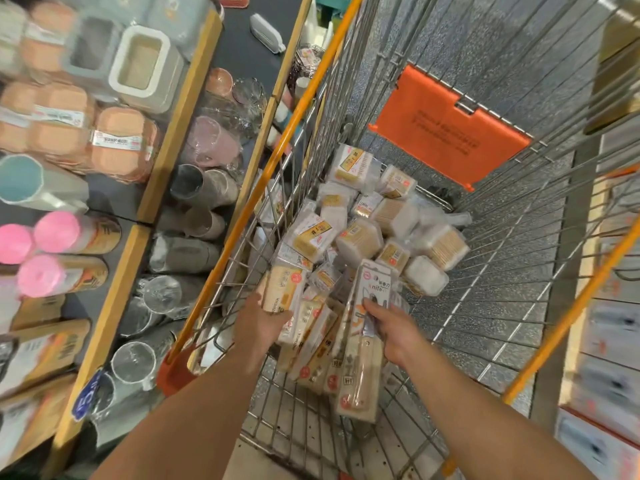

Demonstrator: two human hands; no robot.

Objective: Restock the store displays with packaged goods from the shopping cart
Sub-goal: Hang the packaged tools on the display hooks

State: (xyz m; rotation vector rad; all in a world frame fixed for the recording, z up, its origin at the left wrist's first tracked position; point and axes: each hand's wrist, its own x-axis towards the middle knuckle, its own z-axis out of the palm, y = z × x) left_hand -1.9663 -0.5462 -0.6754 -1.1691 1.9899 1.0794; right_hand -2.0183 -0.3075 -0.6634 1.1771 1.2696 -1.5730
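Note:
I look down into a wire shopping cart point(491, 278) with orange rails. Its bottom holds a heap of clear-wrapped packs point(367, 233) of toothpicks and cotton swabs. My left hand point(259, 323) is inside the cart and grips a tan and white pack point(285, 289) from below. My right hand point(391, 330) holds a long blister-carded knife pack point(363, 372) labelled "knife", with fingers curled over its middle. More flat carded packs point(311, 351) lie stacked between my two hands.
Yellow-edged display shelves point(166, 140) stand left of the cart with soap boxes point(117, 140), pink-lidded canisters point(55, 233), clear cups point(159, 292) and boxed goods. An orange child-seat flap point(446, 129) hangs on the cart's far end. White boxes point(613, 368) line the right side.

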